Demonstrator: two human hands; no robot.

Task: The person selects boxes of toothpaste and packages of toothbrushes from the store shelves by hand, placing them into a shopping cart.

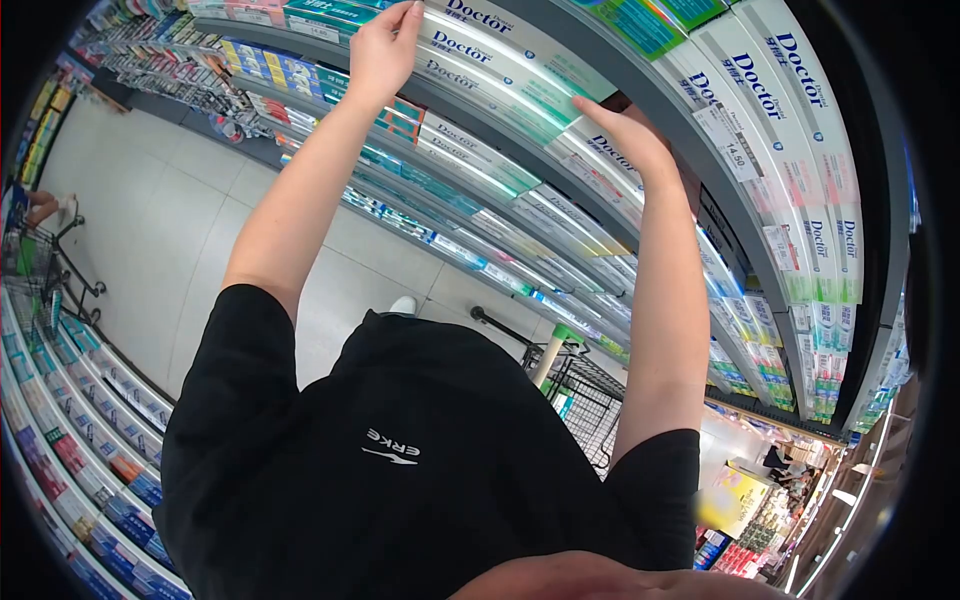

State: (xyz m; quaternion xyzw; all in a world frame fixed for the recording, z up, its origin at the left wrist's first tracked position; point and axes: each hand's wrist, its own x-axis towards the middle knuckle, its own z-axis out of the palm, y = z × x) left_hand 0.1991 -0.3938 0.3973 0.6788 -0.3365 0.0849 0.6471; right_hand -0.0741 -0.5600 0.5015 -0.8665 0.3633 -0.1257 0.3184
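White toothpaste boxes (490, 85) marked "Doctor", with green ends, lie stacked lengthwise on a shelf in front of me. At their left end is my left hand (382, 55), its thumb and fingers drawn together in a pinch by the box edge. Whatever lies between those fingertips is hidden. My right hand (630, 140) reaches in at the boxes' right end, next to a dark gap. Its thumb stretches out along the green end, while the other fingers are mostly hidden. Teal boxes (330, 12) sit beside my left hand.
More "Doctor" boxes (770, 90) fill the shelf at upper right, above a price tag (733, 150). Lower shelves hold further toothpaste boxes (470, 150). A wire shopping cart (590, 385) stands close to my body. Another cart (45, 270) is across the tiled floor (180, 180), near a person's leg.
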